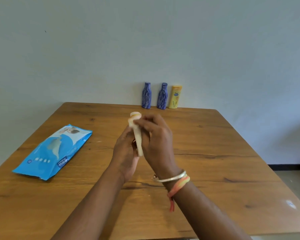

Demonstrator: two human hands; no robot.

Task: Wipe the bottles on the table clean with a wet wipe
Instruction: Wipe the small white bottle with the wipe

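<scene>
Above the middle of the wooden table [206, 153] I hold a slim pale bottle [139, 142], tilted with its orange-banded cap [135, 115] pointing away from me. My left hand [126, 153] grips its lower end from the left. From the right, my right hand [157, 139] closes around the upper part, fingertips pressing a white wet wipe [131, 123] against the neck. Most of the wipe is hidden under the fingers. Two dark blue bottles [146, 95] [162, 96] and a yellow bottle [175, 97] stand upright in a row at the table's far edge, against the wall.
A blue pack of wet wipes [54, 151] lies flat on the left side of the table. The pale wall stands directly behind the table. A small white mark [291, 204] shows near the front right corner.
</scene>
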